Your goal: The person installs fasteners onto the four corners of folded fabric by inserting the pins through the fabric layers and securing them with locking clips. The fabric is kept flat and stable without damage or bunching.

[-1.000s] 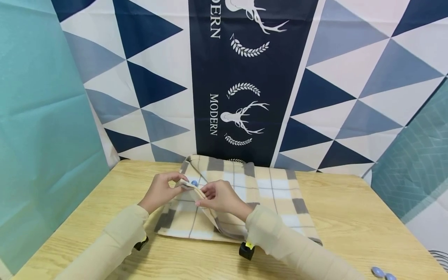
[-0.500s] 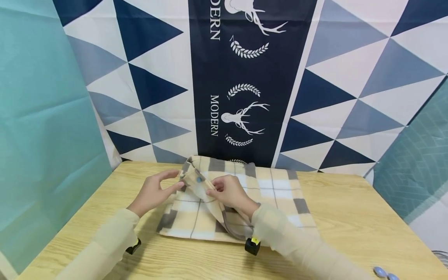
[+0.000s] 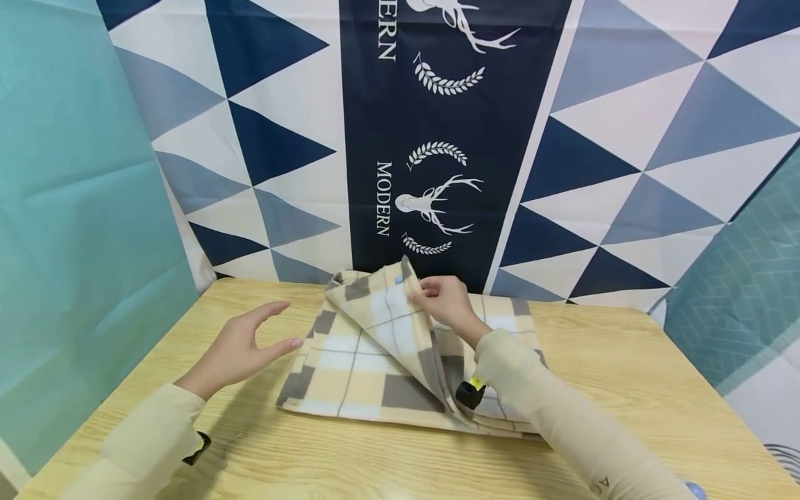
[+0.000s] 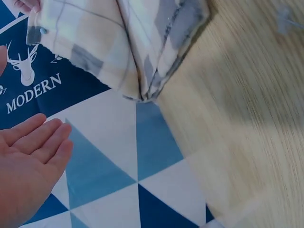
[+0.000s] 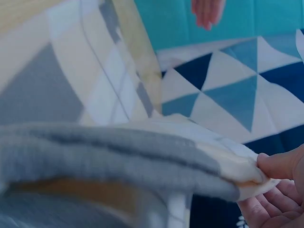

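Note:
A plaid fleece blanket (image 3: 362, 378) in cream, white and grey lies folded on the wooden table, one flap lifted. My right hand (image 3: 446, 302) pinches the edge of that raised flap; in the right wrist view, thumb and fingers (image 5: 280, 166) grip its layered edge. A small blue rounded piece (image 3: 398, 278) sits on the flap close to the right hand. To the left of the blanket, my left hand (image 3: 240, 351) is held apart from it over the table, thumb and fingers spread. In the left wrist view the left palm (image 4: 28, 161) holds nothing.
Another blue rounded piece (image 3: 696, 490) lies at the lower right of the wooden table (image 3: 631, 389), partly cut off. A patterned cloth backdrop (image 3: 437, 125) hangs right behind the table's far edge. Teal sheets (image 3: 81, 208) stand along the sides.
My right hand has lifted the blanket's flap and carried it up and to the right. My left hand has let go of the edge and drawn back left, its fingers spreading.

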Tool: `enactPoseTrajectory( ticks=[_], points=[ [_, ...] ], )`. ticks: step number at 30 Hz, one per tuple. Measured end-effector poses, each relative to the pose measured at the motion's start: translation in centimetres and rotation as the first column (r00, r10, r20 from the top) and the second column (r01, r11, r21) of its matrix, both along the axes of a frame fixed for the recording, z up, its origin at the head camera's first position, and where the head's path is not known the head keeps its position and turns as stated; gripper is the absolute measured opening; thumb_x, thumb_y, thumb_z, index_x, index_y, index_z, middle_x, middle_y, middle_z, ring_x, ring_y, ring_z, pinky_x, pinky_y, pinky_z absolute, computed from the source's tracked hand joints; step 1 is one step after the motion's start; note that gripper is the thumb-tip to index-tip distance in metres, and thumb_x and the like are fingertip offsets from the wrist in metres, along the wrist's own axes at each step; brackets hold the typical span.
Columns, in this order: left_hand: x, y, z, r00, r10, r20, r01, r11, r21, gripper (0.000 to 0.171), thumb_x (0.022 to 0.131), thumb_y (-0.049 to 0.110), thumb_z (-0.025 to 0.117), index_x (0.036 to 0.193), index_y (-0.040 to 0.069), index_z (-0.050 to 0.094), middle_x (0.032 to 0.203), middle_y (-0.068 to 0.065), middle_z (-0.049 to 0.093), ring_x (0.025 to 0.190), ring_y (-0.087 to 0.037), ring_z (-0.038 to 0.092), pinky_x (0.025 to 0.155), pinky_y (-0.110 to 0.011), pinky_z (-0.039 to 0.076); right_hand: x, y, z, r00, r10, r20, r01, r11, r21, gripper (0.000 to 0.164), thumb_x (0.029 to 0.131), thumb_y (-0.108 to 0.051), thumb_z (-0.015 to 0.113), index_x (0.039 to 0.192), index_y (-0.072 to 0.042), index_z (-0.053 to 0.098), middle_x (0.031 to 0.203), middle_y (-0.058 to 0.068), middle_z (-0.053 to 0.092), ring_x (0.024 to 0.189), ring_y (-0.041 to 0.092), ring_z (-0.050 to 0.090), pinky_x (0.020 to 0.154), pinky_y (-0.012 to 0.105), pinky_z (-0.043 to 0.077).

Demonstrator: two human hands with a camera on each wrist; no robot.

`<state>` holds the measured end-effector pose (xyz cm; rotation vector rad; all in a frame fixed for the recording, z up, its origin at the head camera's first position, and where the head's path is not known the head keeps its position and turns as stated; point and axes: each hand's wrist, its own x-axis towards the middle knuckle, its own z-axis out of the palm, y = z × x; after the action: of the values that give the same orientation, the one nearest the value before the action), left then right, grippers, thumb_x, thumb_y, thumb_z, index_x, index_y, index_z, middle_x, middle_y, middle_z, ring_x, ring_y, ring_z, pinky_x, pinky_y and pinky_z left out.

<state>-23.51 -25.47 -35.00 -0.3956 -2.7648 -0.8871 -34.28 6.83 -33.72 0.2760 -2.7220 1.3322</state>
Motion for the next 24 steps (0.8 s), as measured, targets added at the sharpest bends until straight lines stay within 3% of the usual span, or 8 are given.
enactPoseTrajectory(
  ticks=[3, 7, 10, 17, 24],
  points=[
    [0.6, -0.3, 0.1, 1.0, -0.012, 0.0, 0.012, 0.999, -0.04, 0.076, 0.084, 0.05, 0.069, 0.143, 0.009, 0.043, 0.145, -0.017, 0.049, 0.131, -0.042, 0.047, 0.102, -0.062, 0.041, -0.6, 0.8, 0.6, 1.0, -0.03, 0.009, 0.03, 1.0, 0.004, 0.028, 0.083, -0.023, 0.072, 0.104, -0.005, 0.073, 0.102, 0.013, 0.075, 0.098, 0.024, 0.07, 0.078, 0.03, 0.057],
    [1.3, -0.5, 0.0, 1.0, -0.024, -0.006, 0.024, 0.998, -0.061, 0.079, 0.082, 0.049, 0.071, 0.143, 0.006, 0.043, 0.145, -0.019, 0.048, 0.131, -0.043, 0.046, 0.101, -0.062, 0.041, -1.5, 1.8, 0.8, 0.998, -0.055, 0.009, 0.055, 0.998, 0.011, 0.03, 0.083, -0.025, 0.072, 0.105, -0.005, 0.073, 0.1, 0.013, 0.075, 0.089, 0.019, 0.071, 0.068, 0.022, 0.055],
    [1.9, -0.7, 0.0, 1.0, -0.024, -0.01, 0.023, 0.997, -0.072, 0.079, 0.082, 0.048, 0.071, 0.143, 0.006, 0.043, 0.145, -0.019, 0.048, 0.131, -0.043, 0.046, 0.101, -0.062, 0.041, -2.0, 2.5, 0.6, 0.995, -0.082, 0.057, 0.082, 0.997, -0.001, 0.031, 0.084, -0.025, 0.071, 0.108, -0.005, 0.072, 0.102, 0.014, 0.074, 0.085, 0.017, 0.069, 0.064, 0.019, 0.053],
    [2.7, -1.3, 0.1, 1.0, 0.0, -0.006, 0.0, 0.996, -0.086, 0.08, 0.082, 0.05, 0.071, 0.143, 0.007, 0.043, 0.144, -0.019, 0.049, 0.13, -0.044, 0.046, 0.1, -0.063, 0.041, -2.7, 4.1, -0.7, 0.98, -0.147, 0.131, 0.152, 0.988, -0.032, 0.034, 0.085, -0.025, 0.069, 0.11, -0.002, 0.07, 0.111, 0.016, 0.071, 0.098, 0.021, 0.065, 0.072, 0.021, 0.051],
    [3.1, -1.5, 0.1, 1.0, 0.018, 0.004, -0.018, 0.995, -0.101, 0.081, 0.081, 0.051, 0.071, 0.142, 0.006, 0.043, 0.142, -0.021, 0.05, 0.128, -0.046, 0.048, 0.097, -0.063, 0.043, -3.3, 5.5, -1.9, 0.946, -0.179, 0.271, 0.213, 0.972, -0.099, 0.037, 0.087, -0.024, 0.068, 0.115, -0.001, 0.066, 0.114, 0.016, 0.068, 0.079, 0.009, 0.062, 0.081, 0.029, 0.056]
  ],
)
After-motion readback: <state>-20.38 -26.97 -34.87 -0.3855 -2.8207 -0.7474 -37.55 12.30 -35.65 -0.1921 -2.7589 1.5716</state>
